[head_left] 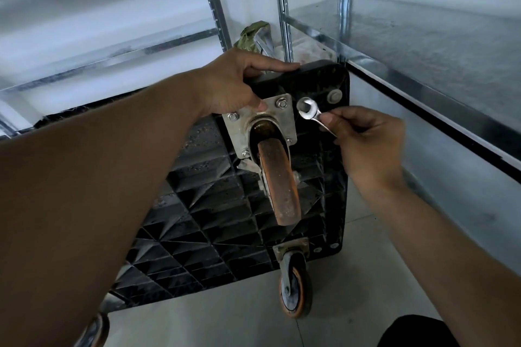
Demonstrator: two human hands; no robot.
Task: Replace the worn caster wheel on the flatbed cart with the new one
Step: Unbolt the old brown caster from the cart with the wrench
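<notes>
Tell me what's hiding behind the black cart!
A green bundle pokes up behind the cart, between metal shelf posts. The cart and the left hand cover its lower part.

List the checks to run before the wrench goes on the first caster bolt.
1. Cart steadied, left hand gripping its top edge: ok.
2. Wrench held in right hand: ok.
3. Wrench seated on upper right bolt: not ok, it is beside the mounting plate.
4. Four bolts present in mounting plate: ok.
5. Wrench size fits the bolt: cannot tell.
</notes>
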